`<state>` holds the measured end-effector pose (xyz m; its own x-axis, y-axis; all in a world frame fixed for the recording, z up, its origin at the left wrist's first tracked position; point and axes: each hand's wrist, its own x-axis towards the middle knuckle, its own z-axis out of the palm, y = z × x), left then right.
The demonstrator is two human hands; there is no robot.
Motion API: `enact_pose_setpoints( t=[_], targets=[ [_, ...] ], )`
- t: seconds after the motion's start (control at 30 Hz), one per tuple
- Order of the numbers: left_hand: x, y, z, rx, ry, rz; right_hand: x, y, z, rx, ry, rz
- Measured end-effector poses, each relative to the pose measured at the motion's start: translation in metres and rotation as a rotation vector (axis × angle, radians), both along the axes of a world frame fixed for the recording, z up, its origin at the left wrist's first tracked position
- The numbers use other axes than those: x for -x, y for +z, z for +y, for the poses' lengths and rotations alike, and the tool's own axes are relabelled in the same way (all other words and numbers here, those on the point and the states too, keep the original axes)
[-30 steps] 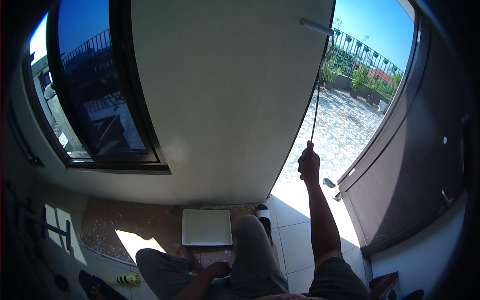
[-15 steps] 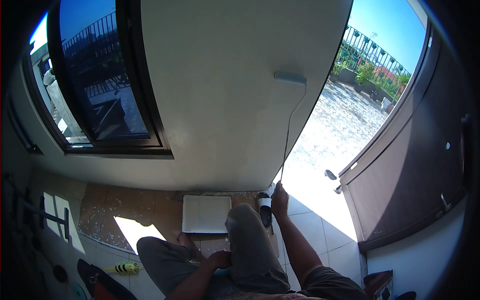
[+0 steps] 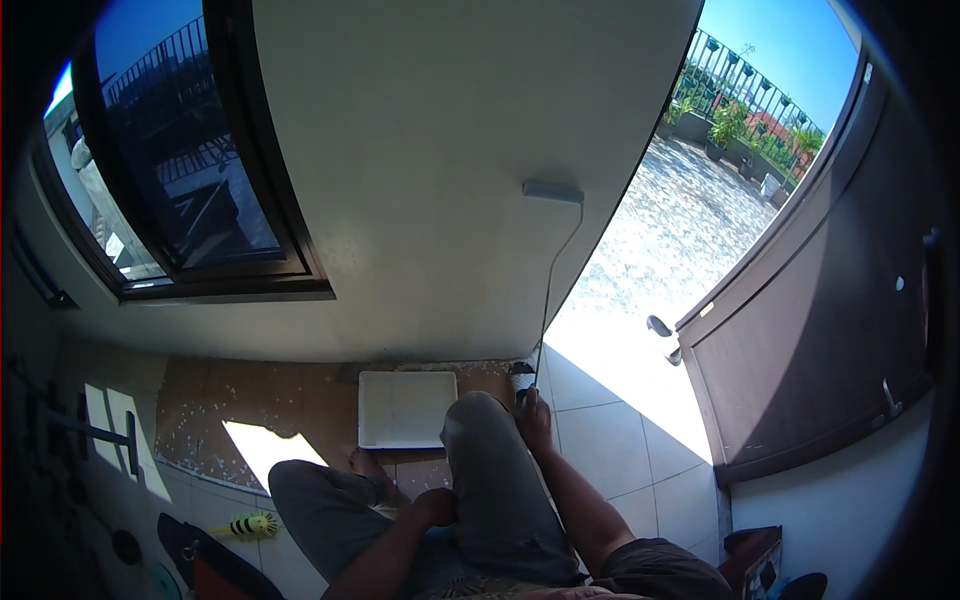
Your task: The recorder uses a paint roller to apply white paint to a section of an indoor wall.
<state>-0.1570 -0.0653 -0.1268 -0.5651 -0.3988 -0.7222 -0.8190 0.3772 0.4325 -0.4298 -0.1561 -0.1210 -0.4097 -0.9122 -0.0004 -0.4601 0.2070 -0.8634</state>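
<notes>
My right hand (image 3: 536,424) is closed around the handle of a paint roller (image 3: 553,192). The roller's long, bent metal rod reaches up from my fist, and its pale sleeve lies against the white wall (image 3: 420,250), close to the wall's right edge. Between my thighs rests my left hand (image 3: 434,508), its fingers hidden; a bit of light blue shows below it, too small to name. A white paint tray (image 3: 405,410) lies at the foot of the wall, in front of my knees. Beside my right hand stands a small dark-and-white container (image 3: 521,376), partly covered.
Speckled brown sheeting (image 3: 250,392) covers the floor along the wall. To the left is a dark-framed window (image 3: 225,288); to the right, a brown door (image 3: 800,340) stands open onto a sunlit terrace (image 3: 665,225). A yellow-and-black striped brush-like object (image 3: 247,526) lies at lower left.
The roller has moved down the wall and a little left in the picture, and my right hand has come lower with it. The whole view has shifted slightly. My left hand stays between my thighs.
</notes>
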Motion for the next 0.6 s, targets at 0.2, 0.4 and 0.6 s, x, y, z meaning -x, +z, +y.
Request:
enact_pose_setpoints(
  t=[0.2, 0.4, 0.6],
  targets=[
    [-0.008, -0.028, -0.002, 0.015, -0.013, 0.030, 0.007, 0.163, -0.120, 0.348, -0.028, -0.514],
    [-0.007, -0.043, 0.000, 0.035, 0.039, 0.042, 0.050, 0.219, -0.148, 0.357, -0.033, -0.319],
    [0.004, 0.004, -0.008, 0.010, -0.035, -0.037, 0.021, 0.051, -0.042, 0.195, -0.098, 0.029]
  ],
)
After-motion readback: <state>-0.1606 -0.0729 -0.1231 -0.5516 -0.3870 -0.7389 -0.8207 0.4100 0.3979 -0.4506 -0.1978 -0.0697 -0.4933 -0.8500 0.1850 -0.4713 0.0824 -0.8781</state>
